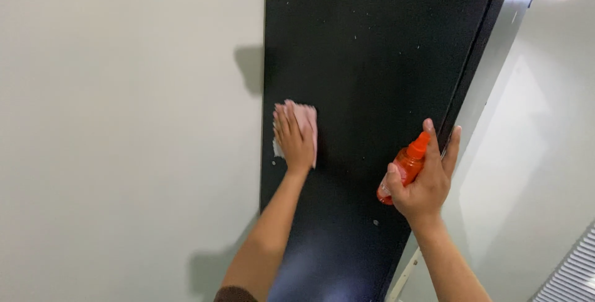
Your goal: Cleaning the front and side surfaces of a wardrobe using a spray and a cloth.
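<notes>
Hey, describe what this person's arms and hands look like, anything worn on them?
Both forearms are bare, with no sleeves reaching the wrists. The left hand and right hand wear no gloves, and no rings, watch or bracelet show. At the bottom edge, by the left upper arm, a dark brown sleeve hem just peeks into view. The right arm runs out of frame before any sleeve appears.

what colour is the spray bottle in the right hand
Orange, nozzle included: the spray bottle in the right hand, head view.
</notes>
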